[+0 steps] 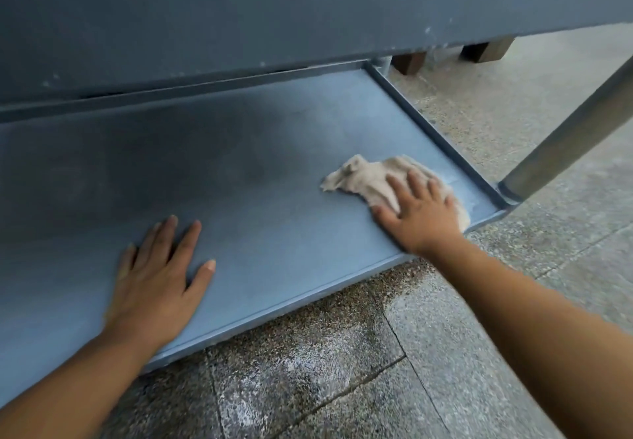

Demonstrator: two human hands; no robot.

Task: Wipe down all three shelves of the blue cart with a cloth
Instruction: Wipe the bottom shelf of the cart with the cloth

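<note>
The blue cart's lowest shelf [260,178] stretches across the middle of the head view, just above the floor. A crumpled beige cloth [366,178] lies near the shelf's right front corner. My right hand [419,212] presses flat on the cloth, fingers spread over it. My left hand [161,277] rests palm down on the bare shelf near its front edge, fingers apart, holding nothing. The shelf above [239,10] fills the top of the view and hides the back of the lowest shelf.
A grey metal cart leg [568,130] rises from the right front corner. Speckled stone floor [308,370] with tile seams lies in front and to the right. Two brown wooden blocks [448,55] stand on the floor beyond the cart.
</note>
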